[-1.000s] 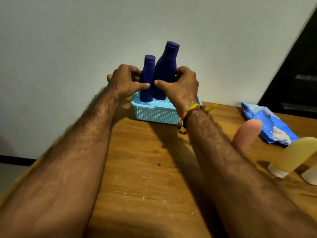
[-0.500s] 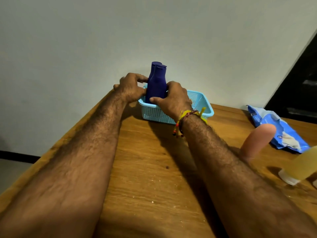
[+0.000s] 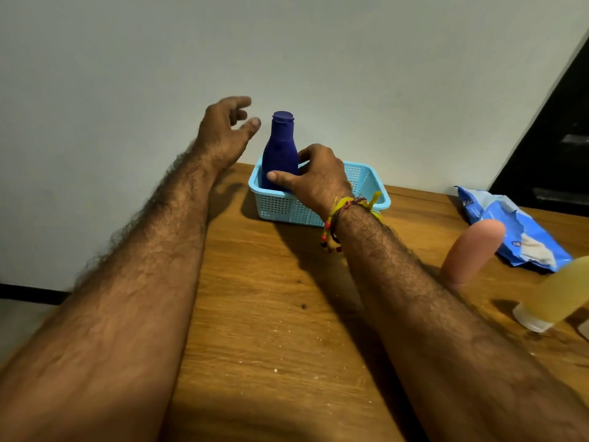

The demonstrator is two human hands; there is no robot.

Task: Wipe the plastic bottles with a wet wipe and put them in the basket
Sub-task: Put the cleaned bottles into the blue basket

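A dark blue plastic bottle (image 3: 280, 148) stands upright in the left end of the light blue basket (image 3: 287, 208) at the far side of the table. My right hand (image 3: 315, 177) holds this bottle low down, thumb across its front and fingers behind it. My left hand (image 3: 226, 132) hovers in the air just left of the bottle's neck, fingers spread and relaxed, touching nothing. The second blue bottle is hidden behind the front one. A pink bottle (image 3: 471, 250) and a yellow bottle (image 3: 561, 295) with a white cap stand at the right.
A blue wet-wipe pack (image 3: 510, 224) lies at the right rear of the wooden table (image 3: 271, 314). A grey wall rises right behind the basket. The table's left edge runs diagonally under my left forearm. Something dark stands at the far right.
The blue bottles have come down from above the basket into it. My left hand has let go and lifted up and away to the left. My right hand stays on the bottle.
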